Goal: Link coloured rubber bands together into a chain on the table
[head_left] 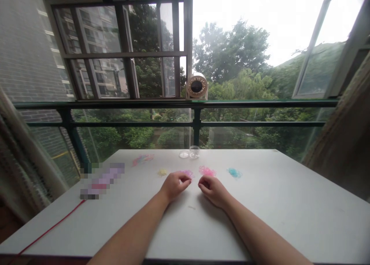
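Observation:
My left hand rests low over the white table, its thumb and forefinger curled together. Opposite it, my right hand is closed, fingers bent inward. A narrow gap separates the two; anything thin pinched in them is too small to make out. Just beyond the left hand lies a purple pile of thin loops that look like small rubber bands, partly hidden by the fingers. A pink pile sits behind the right hand. A yellow pile is to the left, a teal pile to the right.
Farther back stand a clear round container and a clear lid. Mixed coloured loops lie back left. A blurred-out object with a red cord is at left. A small pale strip lies in front. Behind are a railing and fan.

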Demonstrator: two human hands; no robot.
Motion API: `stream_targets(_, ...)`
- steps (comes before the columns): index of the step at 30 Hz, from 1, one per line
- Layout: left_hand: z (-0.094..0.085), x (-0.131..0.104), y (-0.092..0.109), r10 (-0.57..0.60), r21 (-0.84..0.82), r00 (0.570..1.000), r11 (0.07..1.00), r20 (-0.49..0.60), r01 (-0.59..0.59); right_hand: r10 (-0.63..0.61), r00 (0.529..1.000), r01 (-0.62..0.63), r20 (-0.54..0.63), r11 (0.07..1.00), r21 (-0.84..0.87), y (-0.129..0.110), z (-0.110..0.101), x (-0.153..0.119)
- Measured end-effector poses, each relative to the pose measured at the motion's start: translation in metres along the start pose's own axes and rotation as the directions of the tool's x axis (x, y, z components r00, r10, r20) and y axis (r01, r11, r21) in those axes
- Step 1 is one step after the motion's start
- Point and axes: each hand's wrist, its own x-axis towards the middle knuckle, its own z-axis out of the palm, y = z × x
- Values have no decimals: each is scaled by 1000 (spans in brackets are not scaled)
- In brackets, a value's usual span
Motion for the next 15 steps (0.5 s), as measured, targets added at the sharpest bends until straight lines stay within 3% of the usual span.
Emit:
stream_targets(9,-6,21,-30,-35,282,982,955,-184,87,32,999,-31,41,999,-14,-4,-3,-1)
stream_targets(15,4,28,-32,-70,348,982,929,-174,128,16,998,-15,53,1000,-21,-5,-5,-2)
